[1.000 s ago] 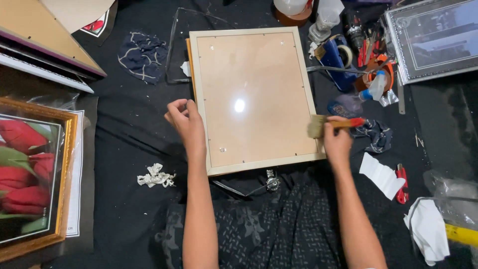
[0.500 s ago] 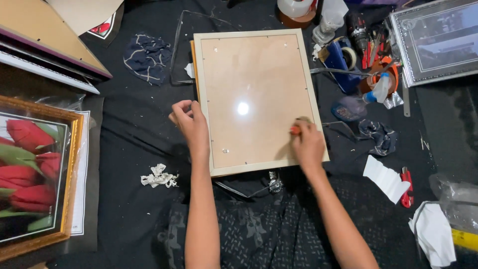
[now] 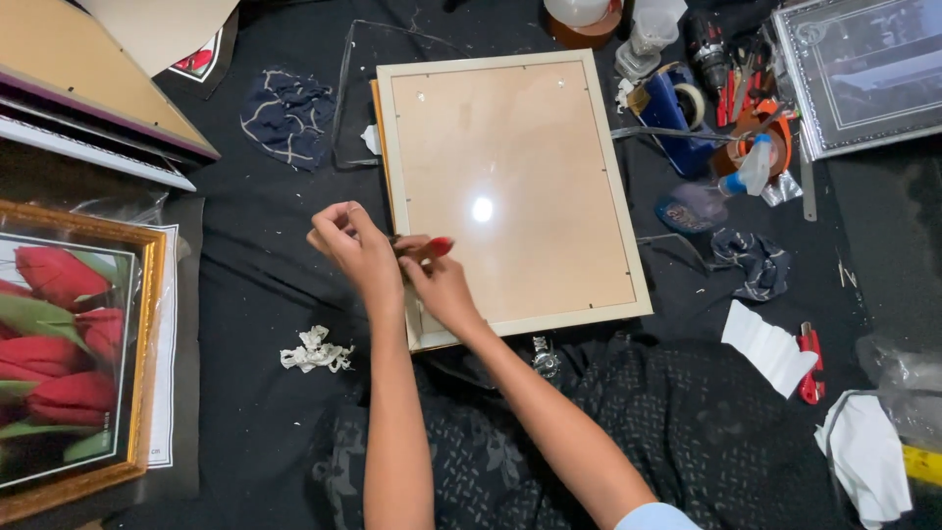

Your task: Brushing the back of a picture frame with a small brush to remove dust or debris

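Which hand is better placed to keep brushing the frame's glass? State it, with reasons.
Right, most likely. The right hand already grips the red-handled brush over the frame's left edge. The left hand sits beside it, off the frame.

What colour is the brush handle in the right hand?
Red, seen in the head view: the brush handle in the right hand.

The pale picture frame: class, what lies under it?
The pale picture frame rests on black cloth; an orange edge peeks out at its left side. Anything else beneath is covered.
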